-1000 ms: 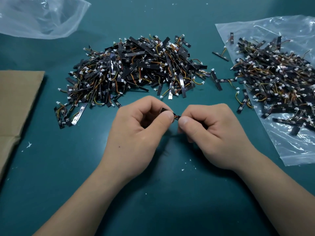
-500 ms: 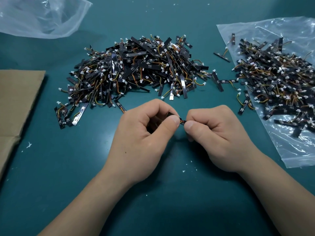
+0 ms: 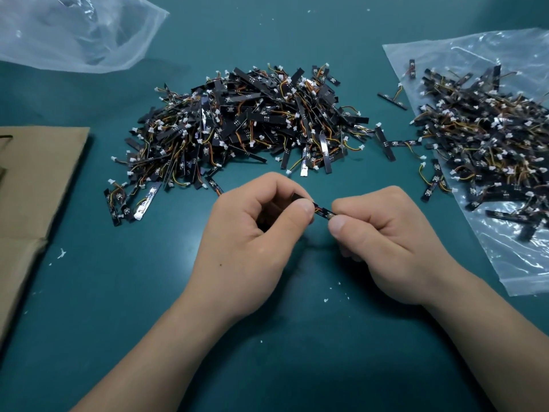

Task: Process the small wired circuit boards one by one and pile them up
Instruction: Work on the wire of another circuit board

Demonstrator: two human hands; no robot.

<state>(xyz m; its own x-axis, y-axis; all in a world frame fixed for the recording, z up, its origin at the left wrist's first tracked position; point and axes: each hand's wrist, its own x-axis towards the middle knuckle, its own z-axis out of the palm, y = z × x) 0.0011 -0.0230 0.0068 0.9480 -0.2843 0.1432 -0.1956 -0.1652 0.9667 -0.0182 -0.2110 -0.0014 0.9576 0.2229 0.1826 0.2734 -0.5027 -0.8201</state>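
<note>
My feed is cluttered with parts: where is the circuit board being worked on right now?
In the head view, near the centre, the circuit board is pinched between the left hand and the right hand, just in front of the middle pile.

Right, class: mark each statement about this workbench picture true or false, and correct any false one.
1. The left hand and right hand pinch one wired circuit board between them. True.
2. The central pile of boards lies on the cardboard. False: it lies on the green table; the cardboard is apart, at the left.
3. The right pile rests on a flat plastic bag. True.
4. The top-left plastic bag holds boards. False: no boards show in it.
</note>
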